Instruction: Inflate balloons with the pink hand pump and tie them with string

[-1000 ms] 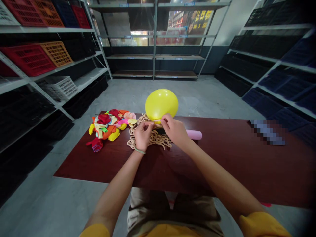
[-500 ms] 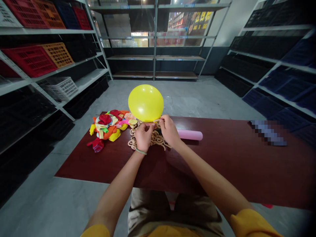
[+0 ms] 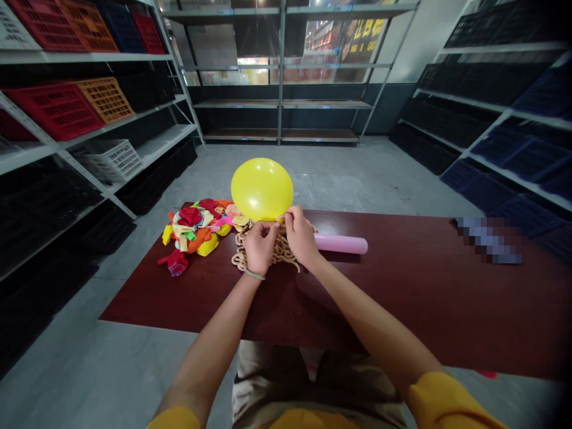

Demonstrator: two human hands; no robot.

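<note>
An inflated yellow balloon [image 3: 261, 189] stands over the far edge of the table, its neck end toward me. My left hand [image 3: 260, 245] pinches at that neck, thumb and fingers pressed together. Beside it, my right hand [image 3: 300, 236] is also closed at the balloon's neck, the fingertips of both hands almost meeting. The neck itself is mostly hidden by my fingers. Beneath my hands lies a tangled heap of beige rope [image 3: 286, 253]. A pink cylinder [image 3: 342, 243], like a pump or long balloon, lies to the right, its near end behind my right hand.
Many limp coloured balloons [image 3: 201, 223] are piled on the dark red table [image 3: 402, 298] at the left, with a red one [image 3: 176, 263] nearer me. A blurred-out flat object [image 3: 489, 241] lies far right. Shelves with crates [image 3: 56, 110] line both sides; a metal rack [image 3: 280, 106] stands behind.
My right hand has moved slightly left, closer to my left hand. The yellow balloon has shifted a little down and left. My left hand has hardly moved.
</note>
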